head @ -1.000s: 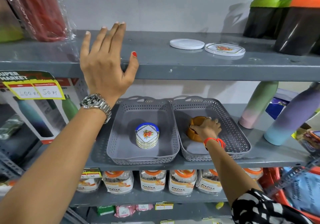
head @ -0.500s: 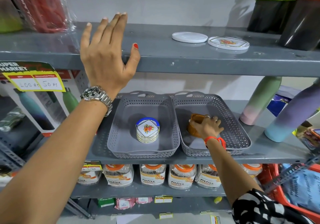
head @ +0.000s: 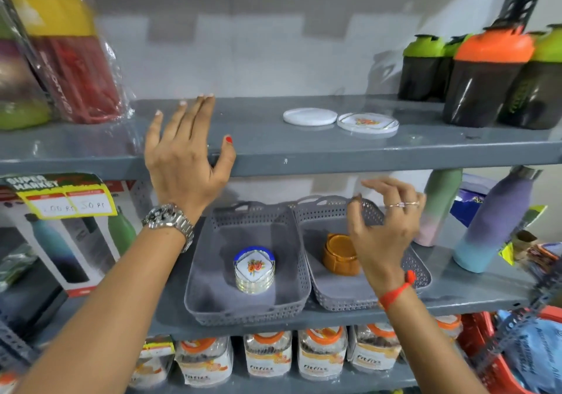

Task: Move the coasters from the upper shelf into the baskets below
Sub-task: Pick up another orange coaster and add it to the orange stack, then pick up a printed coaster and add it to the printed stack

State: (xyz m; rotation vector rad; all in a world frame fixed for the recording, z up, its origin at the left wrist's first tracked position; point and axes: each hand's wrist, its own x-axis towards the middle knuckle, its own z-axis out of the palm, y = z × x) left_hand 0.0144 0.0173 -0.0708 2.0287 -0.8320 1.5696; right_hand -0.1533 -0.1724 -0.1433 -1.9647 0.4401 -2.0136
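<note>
Bright, even indoor light. Motion blur strongest toward 9 and 10 o'clock, smearing the red plastic-wrapped bundle [head: 76, 58]. Soft glare on the glossy grey metal upper shelf [head: 304, 147] near 3 o'clock. Wide-angle bending at the edges. Faint shadows inside the grey perforated plastic baskets [head: 213, 308].

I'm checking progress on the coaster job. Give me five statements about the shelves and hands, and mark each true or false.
1. Two coasters lie on the upper shelf: a plain white coaster and a flowered coaster. True.
2. The left basket is empty. False: it holds a stack of flowered coasters.
3. The right hand is holding a coaster. False: it is open and empty, above the right basket.
4. An orange coaster holder sits in the right basket. True.
5. The left hand is inside a basket. False: it is up at the front edge of the upper shelf, open.
</note>
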